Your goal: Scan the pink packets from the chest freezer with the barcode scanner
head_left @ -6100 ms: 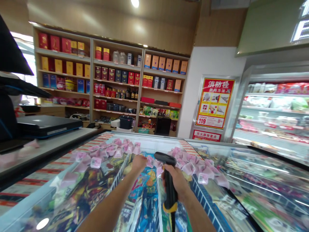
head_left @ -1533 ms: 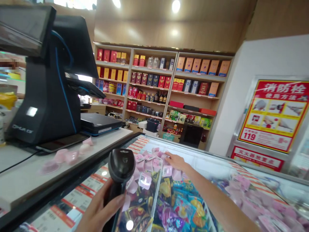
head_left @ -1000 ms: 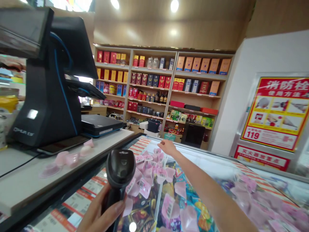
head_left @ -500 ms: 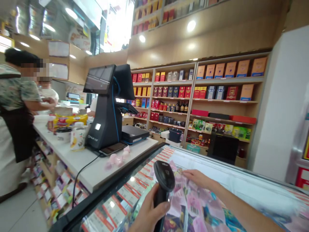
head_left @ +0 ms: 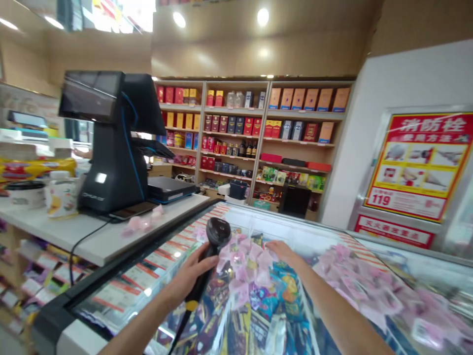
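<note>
My left hand (head_left: 195,268) is wrapped round the handle of a black barcode scanner (head_left: 219,231), whose head tilts up and whose cord trails down toward me. My right hand (head_left: 281,251) reaches to the far right side of a heap of small pink packets (head_left: 246,261). Its visible fingers are stretched out at the edge of the heap; the fingertips are small and partly hidden, and I see nothing held in them. The packets lie on the glass top of a display case, above colourful wrapped goods (head_left: 258,323).
A second pile of pink packets (head_left: 358,281) spreads to the right. At left, a white counter (head_left: 92,246) bears a black checkout terminal (head_left: 111,158), a white bottle (head_left: 60,195) and more pink pieces (head_left: 142,224). Stocked shelves (head_left: 236,133) and a red notice (head_left: 417,165) stand behind.
The view has swung right, bringing in the second pink pile and the notice, while the co-worker at left has gone out of sight. My left hand still grips the scanner.
</note>
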Motion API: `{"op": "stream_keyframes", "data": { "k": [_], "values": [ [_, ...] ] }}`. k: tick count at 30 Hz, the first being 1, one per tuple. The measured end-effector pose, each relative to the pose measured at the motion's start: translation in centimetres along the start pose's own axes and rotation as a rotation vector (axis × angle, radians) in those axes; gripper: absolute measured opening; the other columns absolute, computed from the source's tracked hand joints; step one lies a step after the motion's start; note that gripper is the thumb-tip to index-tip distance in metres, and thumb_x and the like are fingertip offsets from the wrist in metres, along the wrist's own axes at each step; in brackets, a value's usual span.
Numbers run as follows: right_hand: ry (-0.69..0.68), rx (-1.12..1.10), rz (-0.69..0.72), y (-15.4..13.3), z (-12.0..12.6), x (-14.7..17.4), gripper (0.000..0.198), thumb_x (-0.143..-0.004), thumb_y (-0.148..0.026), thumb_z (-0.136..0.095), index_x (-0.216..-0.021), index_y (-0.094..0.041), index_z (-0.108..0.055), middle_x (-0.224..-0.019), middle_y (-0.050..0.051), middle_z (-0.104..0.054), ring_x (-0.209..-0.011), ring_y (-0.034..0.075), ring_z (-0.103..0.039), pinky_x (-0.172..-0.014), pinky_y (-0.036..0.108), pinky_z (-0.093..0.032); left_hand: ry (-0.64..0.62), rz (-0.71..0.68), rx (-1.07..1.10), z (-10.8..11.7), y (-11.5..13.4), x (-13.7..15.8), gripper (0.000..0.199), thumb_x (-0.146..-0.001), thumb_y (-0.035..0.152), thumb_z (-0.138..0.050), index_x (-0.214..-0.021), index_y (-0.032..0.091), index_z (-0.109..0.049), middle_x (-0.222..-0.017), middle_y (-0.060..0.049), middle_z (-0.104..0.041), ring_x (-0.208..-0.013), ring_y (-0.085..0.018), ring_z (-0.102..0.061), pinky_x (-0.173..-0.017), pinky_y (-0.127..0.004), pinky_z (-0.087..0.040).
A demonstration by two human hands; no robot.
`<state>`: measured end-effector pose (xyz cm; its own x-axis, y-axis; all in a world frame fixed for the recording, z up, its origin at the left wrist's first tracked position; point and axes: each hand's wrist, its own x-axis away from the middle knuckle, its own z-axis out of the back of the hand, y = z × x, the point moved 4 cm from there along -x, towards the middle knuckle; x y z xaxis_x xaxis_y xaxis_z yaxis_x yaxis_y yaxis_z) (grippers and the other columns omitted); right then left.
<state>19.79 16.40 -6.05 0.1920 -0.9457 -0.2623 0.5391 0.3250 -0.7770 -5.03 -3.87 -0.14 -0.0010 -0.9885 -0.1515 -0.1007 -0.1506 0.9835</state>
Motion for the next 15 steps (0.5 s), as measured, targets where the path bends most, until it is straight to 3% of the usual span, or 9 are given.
{"op": "stream_keyframes", "data": {
  "k": [4,8,11,15],
  "values": [
    [-0.090,-0.046,-0.077,0.4,1.6,2.2,0.016,-0.057,-0.016,-0.055,-0.068,-0.018,-0.065,-0.061,-0.001,-0.063,-0.063,0.017,-0.055,-0.060,0.026,-0.039,-0.006,0.032,-0.028,-0.3,0.9,0.9,0.026,-0.065,0.035,-0.061,-0.083,0.018,-0.052,-0.061,0.005,-0.053,-0.053,-0.008,-0.047,-0.051,-0.019,-0.033],
    [0.002,-0.144,-0.097,0.4,3.3,4.7,0.012,-0.044,-0.009,-0.062,-0.052,-0.017,-0.058,-0.064,0.001,-0.060,-0.084,0.023,-0.053,-0.073,0.028,-0.036,0.022,0.008,0.048,-1.4,2.2,1.5,0.024,-0.060,0.034,-0.064,-0.073,0.019,-0.050,-0.058,0.005,-0.053,-0.048,-0.006,-0.046,-0.048,-0.018,-0.033],
    [0.136,-0.309,-0.117,0.5,3.8,6.4,0.012,-0.047,-0.015,-0.064,-0.052,-0.018,-0.053,-0.070,0.003,-0.059,-0.092,0.024,-0.050,-0.076,0.029,-0.035,-0.044,0.049,0.091,-3.1,3.0,1.7,0.026,-0.058,0.036,-0.065,-0.069,0.018,-0.050,-0.056,0.005,-0.053,-0.046,-0.006,-0.045,-0.046,-0.018,-0.033],
    [0.241,-0.654,-0.164,0.6,4.5,8.7,0.020,-0.065,-0.040,-0.053,-0.069,-0.020,-0.053,-0.066,0.002,-0.059,-0.073,0.019,-0.056,-0.064,0.030,-0.041,-0.188,0.118,0.105,-5.8,3.3,2.2,0.022,-0.061,0.034,-0.063,-0.071,0.016,-0.054,-0.054,0.002,-0.056,-0.051,-0.009,-0.049,-0.050,-0.020,-0.038]
  ]
}}
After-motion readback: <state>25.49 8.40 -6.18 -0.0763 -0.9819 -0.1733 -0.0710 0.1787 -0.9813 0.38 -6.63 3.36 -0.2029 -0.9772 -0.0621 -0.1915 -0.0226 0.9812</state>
